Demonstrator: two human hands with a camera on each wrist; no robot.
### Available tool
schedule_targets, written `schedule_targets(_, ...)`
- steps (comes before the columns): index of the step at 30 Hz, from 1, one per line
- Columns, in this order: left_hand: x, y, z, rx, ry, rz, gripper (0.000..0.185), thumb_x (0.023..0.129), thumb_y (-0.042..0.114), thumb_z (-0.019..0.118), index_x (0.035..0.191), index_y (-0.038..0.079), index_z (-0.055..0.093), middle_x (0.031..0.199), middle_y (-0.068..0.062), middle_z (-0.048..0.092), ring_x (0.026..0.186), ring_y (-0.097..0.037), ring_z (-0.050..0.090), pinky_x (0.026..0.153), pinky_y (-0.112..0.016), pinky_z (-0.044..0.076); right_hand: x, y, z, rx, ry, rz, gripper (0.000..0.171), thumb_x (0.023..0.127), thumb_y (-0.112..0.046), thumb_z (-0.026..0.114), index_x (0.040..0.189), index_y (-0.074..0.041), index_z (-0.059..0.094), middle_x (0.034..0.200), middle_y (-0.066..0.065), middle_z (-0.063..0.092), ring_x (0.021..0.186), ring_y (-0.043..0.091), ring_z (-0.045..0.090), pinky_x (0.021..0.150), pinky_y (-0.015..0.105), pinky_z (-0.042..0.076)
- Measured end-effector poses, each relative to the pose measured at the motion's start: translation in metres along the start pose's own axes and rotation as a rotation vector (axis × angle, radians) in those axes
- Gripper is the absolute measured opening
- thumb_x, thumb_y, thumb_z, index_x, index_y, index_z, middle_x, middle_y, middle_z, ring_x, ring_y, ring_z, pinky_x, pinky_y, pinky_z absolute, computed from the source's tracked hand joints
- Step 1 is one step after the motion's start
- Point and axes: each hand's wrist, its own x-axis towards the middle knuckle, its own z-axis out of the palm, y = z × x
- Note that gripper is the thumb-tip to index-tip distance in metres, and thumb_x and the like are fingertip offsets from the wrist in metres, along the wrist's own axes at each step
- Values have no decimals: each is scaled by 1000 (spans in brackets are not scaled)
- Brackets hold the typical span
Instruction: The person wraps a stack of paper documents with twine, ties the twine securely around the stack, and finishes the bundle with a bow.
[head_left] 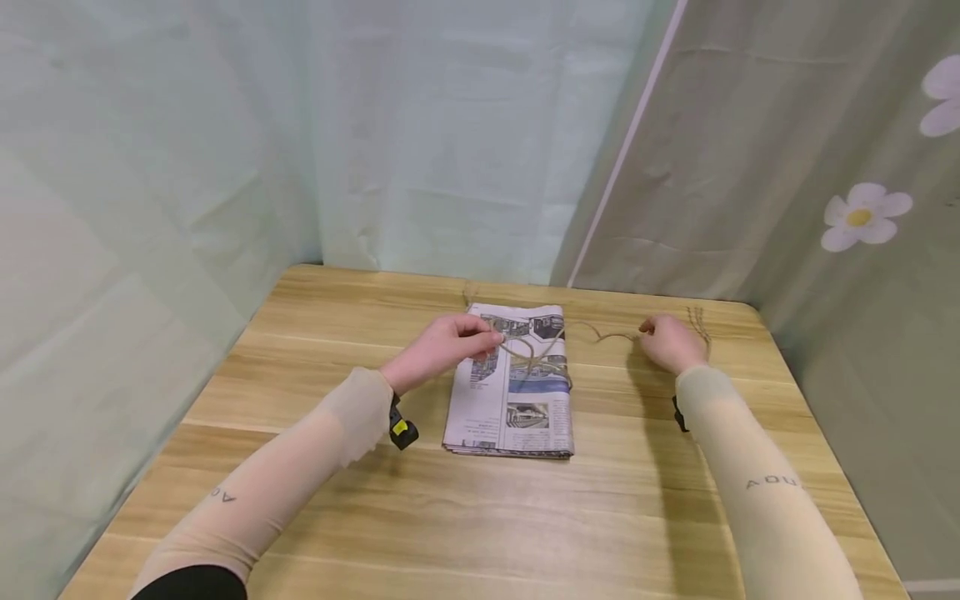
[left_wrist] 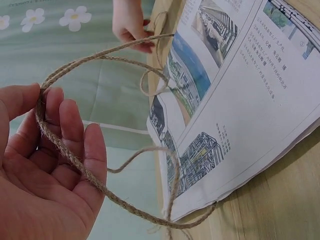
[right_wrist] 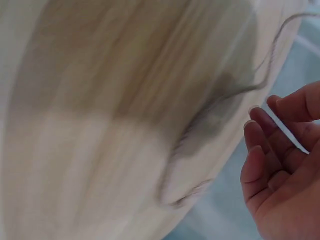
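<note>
A folded newspaper [head_left: 480, 417] lies on the wooden table, with tan twine [head_left: 529, 360] looped loosely over its upper half. My left hand [head_left: 459, 340] is above the paper's left side. In the left wrist view, its thumb and index finger pinch a bend of the twine [left_wrist: 75, 159], which crosses in front of the other fingers. To the right of the paper is my right hand [head_left: 672, 343], beside a trailing length of twine. The right wrist view shows its fingers [right_wrist: 257, 167] loosely bent with nothing between them; the twine [right_wrist: 187, 135] runs behind, along the tabletop.
The wooden table [head_left: 300, 517] ends at a far edge just behind the newspaper. Pale green and grey curtains [head_left: 465, 150] hang round it, with white flowers [head_left: 866, 218] at the right. More twine [head_left: 699, 323] lies beyond my right hand.
</note>
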Motion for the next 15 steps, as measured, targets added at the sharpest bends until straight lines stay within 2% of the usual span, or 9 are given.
schedule_targets(4,1,3,0,-13,0,-9,26,100,40,67,102,15,75,100,-10,70,94,-30,64,85,-42,53,-8,21,-4,-51,62,112,40,99,-26,41,121,-2,64,117,23,65,102,42,62,80,62,48)
schedule_targets(6,1,3,0,-21,5,-14,26,100,39,67,102,14,75,101,-9,70,99,-36,64,87,-43,54,-13,33,-7,-63,98,171,36,97,-27,39,108,0,62,103,21,65,90,38,62,68,56,49)
schedule_targets(10,2,2,-1,-24,12,-24,27,99,40,68,102,14,74,102,-8,70,103,-40,63,87,-40,54,-24,54,-13,-49,80,328,34,92,-33,48,91,-1,58,94,22,61,80,34,57,57,47,48)
schedule_targets(13,2,2,-1,-15,17,-24,27,99,40,68,103,14,74,103,-9,70,100,-35,65,86,-39,54,-30,65,-18,-36,16,418,42,87,-37,52,97,3,62,108,28,61,89,37,58,62,48,51)
schedule_targets(15,2,3,-2,-7,24,-24,27,100,41,68,103,15,74,105,-10,71,97,-28,66,86,-39,55,-32,71,-19,-39,6,426,44,89,-35,50,101,6,62,114,32,59,94,40,59,65,50,52)
